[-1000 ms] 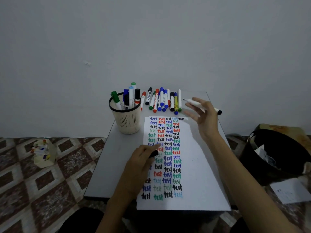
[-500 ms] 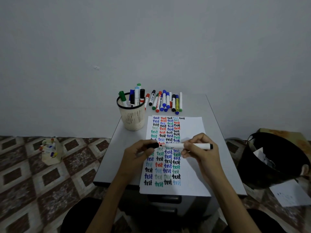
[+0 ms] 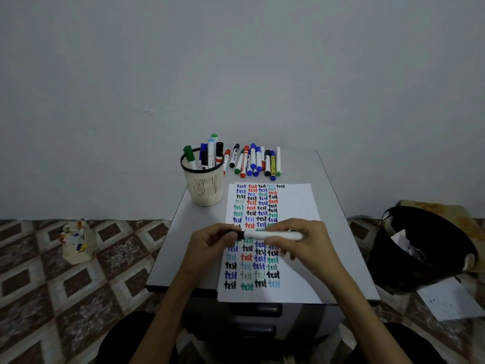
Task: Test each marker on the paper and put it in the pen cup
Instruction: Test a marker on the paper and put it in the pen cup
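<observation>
Grey table (image 3: 190, 227), paper (image 3: 296, 206) repeating "test", left hand (image 3: 210, 244) and right hand (image 3: 304, 249) gripping marker (image 3: 273, 235)

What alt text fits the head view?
The left hand grips the black cap and the right hand the barrel of a white marker held level over a paper filled with coloured "test" words. Behind, a pen cup holds markers beside a loose row on the table.

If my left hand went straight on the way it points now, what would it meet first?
The left hand points right along the white marker, its grip on the black cap. Going on, it would probably meet the right hand holding that marker first.
</observation>
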`<state>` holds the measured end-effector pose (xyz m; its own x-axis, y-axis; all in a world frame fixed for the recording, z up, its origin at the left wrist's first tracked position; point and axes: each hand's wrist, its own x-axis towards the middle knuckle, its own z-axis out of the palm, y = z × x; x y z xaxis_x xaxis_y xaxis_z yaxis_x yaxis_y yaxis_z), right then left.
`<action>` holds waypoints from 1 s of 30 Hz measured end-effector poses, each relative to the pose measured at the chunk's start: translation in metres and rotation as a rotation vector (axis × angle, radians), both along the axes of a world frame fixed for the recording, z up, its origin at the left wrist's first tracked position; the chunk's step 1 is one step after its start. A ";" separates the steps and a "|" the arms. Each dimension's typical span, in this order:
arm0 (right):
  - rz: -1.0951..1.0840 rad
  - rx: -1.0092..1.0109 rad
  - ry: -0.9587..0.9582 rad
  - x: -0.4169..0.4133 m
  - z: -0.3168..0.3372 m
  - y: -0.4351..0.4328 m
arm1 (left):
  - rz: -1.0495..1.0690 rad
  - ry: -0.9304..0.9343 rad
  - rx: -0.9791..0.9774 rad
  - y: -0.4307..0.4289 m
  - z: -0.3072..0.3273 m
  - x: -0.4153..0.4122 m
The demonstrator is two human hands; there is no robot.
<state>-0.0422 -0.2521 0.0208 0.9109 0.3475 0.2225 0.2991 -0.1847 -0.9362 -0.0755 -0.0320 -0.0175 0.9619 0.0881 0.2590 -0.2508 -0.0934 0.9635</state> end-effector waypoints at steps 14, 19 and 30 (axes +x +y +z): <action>-0.037 -0.275 -0.074 0.013 -0.001 0.013 | 0.112 -0.093 0.033 -0.001 -0.003 0.002; -0.002 -0.829 -0.544 0.029 0.016 0.033 | 0.200 -0.120 0.028 0.000 -0.006 0.006; -0.269 0.180 -0.482 0.079 0.082 0.100 | 0.268 0.061 0.878 -0.006 -0.027 0.023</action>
